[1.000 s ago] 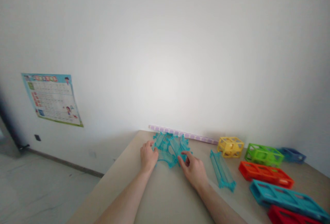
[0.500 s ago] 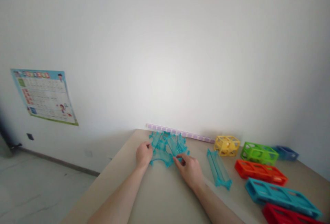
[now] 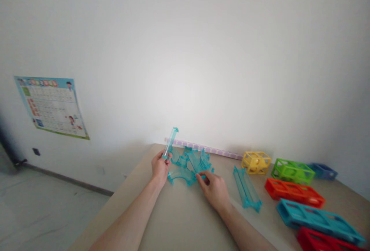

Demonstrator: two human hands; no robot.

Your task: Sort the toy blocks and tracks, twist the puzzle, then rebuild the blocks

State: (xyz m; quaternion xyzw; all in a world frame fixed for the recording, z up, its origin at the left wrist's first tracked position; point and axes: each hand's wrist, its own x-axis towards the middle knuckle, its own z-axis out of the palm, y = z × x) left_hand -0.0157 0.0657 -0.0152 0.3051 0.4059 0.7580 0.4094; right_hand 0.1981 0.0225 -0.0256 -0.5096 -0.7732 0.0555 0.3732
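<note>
My left hand (image 3: 160, 167) is closed around the lower end of a straight, see-through teal track piece (image 3: 171, 143). This piece is tilted up above the left side of a pile of similar pieces. A curved teal track piece (image 3: 181, 173) lies at the front of the pile, close to that hand. My right hand (image 3: 213, 188) rests at the pile's right front, with thumb and forefinger pinched on the near end of another straight teal track piece (image 3: 195, 161). The fingers partly hide that end.
Right of the pile lies a teal track pair (image 3: 247, 189). Beyond it are frame blocks: yellow (image 3: 256, 162), green (image 3: 292, 170), blue (image 3: 322, 171), orange (image 3: 294, 193), light blue (image 3: 319, 221) and red (image 3: 323, 240). A purple patterned strip (image 3: 208, 149) runs along the wall.
My left hand has lifted a straight teal track piece from the left of the pile and tilted it upright. My right hand has stayed almost in place.
</note>
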